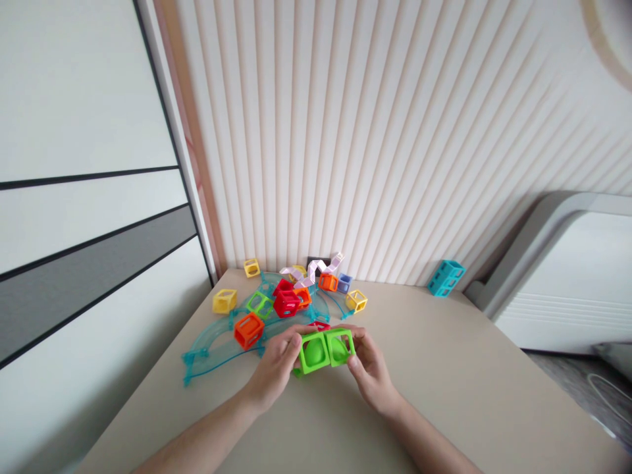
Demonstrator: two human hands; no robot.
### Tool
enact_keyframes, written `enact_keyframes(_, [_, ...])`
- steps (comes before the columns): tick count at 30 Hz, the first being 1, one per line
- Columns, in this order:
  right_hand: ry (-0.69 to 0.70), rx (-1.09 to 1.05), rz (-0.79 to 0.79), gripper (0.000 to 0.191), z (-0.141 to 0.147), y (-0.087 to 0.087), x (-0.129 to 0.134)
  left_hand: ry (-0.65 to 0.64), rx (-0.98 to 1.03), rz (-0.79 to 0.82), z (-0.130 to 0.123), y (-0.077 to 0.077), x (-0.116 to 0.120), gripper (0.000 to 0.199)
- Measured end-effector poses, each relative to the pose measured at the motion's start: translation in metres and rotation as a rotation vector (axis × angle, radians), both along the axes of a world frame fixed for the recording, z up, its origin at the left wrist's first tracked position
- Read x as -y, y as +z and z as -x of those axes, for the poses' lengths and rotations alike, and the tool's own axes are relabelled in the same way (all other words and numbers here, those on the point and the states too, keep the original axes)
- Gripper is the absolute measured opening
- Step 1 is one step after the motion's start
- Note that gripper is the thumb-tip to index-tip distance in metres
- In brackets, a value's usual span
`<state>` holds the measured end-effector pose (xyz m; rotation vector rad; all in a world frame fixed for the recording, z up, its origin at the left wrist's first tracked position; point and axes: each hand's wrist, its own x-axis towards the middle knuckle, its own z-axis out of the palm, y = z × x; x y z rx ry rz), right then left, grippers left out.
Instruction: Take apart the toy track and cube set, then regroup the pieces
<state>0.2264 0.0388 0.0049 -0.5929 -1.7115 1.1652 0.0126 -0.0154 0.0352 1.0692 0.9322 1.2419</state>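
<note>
Between my hands are two bright green open-frame toy cubes (315,353) side by side, touching or nearly so, with rounded green shapes inside. My left hand (276,362) is closed on the left cube, thumb at its near edge. My right hand (370,368) grips the right cube from its outer side. Part of another green piece shows below the left cube. Just behind them, a red cube (320,326) is mostly hidden. An orange cube (249,330) lies left of my left hand, beside clear blue curved track pieces (222,339).
Red cubes (286,303), a green cube (260,305) and yellow cubes (225,301) lie piled on the tabletop (424,375). A pale pink zigzag piece (313,268) rests behind them. A teal block stack (446,278) leans near the ribbed wall (345,131). White panels (89,92) border the left.
</note>
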Motion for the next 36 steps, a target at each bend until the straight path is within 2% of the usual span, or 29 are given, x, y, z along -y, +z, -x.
enact_keyframes(5, [-0.01, -0.003, 0.01, 0.043, 0.001, 0.001, 0.0, -0.086, 0.014, -0.119, 0.0, -0.001, 0.002, 0.065])
enact_keyframes(8, [-0.027, -0.022, 0.032, 0.043, 0.003, 0.002, 0.001, -0.131, 0.033, -0.183, -0.003, -0.005, 0.004, 0.077])
enact_keyframes(11, [-0.027, -0.049, 0.043, 0.043, 0.004, 0.0, 0.002, -0.038, -0.109, -0.235, -0.006, -0.009, 0.006, 0.083])
enact_keyframes(14, [-0.017, -0.037, 0.038, 0.054, 0.004, -0.002, 0.005, 0.082, -0.295, -0.294, -0.006, -0.011, 0.006, 0.069])
enact_keyframes(17, [0.002, 0.03, -0.006, 0.063, 0.004, -0.001, 0.007, 0.143, -0.379, -0.345, -0.003, -0.01, 0.004, 0.052])
enact_keyframes(20, [0.014, 0.078, -0.045, 0.064, 0.004, 0.002, 0.008, 0.151, -0.387, -0.348, -0.002, -0.005, 0.003, 0.046])
enact_keyframes(28, [0.014, 0.11, -0.081, 0.064, 0.003, 0.009, 0.008, 0.101, -0.431, -0.344, 0.0, 0.006, 0.004, 0.046])
enact_keyframes(36, [0.02, 0.101, -0.099, 0.061, 0.003, 0.01, 0.008, 0.14, -0.47, -0.469, 0.0, -0.004, 0.003, 0.046])
